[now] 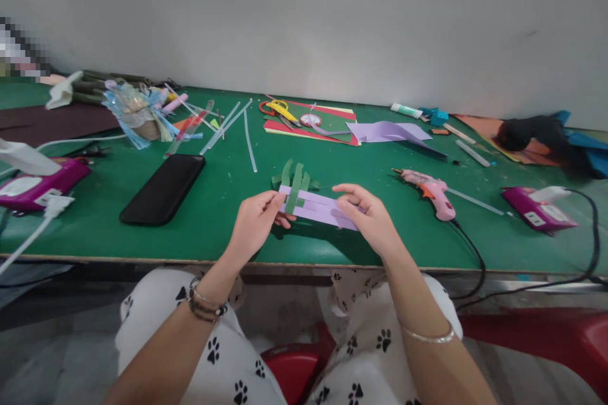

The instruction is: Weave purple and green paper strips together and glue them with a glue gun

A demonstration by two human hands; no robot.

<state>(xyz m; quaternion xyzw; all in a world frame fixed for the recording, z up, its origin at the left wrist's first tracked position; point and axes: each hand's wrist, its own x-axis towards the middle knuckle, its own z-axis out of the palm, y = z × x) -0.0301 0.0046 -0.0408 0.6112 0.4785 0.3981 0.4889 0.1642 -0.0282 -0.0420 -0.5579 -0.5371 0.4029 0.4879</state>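
Observation:
A slit lilac paper strip (pixel 316 205) with three green paper strips (pixel 294 185) woven through it hangs just above the green table (pixel 228 202). My left hand (pixel 256 221) pinches its left end, beside the green strips. My right hand (pixel 368 215) is closed on its right end, thumb on top. Both hands hover near the table's front edge.
A black phone (pixel 164 188) lies to the left, a pink glue gun (pixel 430 190) with its cable to the right. Yellow-handled scissors (pixel 280 109) rest on red and green paper sheets at the back. Purple boxes sit at both sides. Clear glue sticks and craft scraps lie at the back left.

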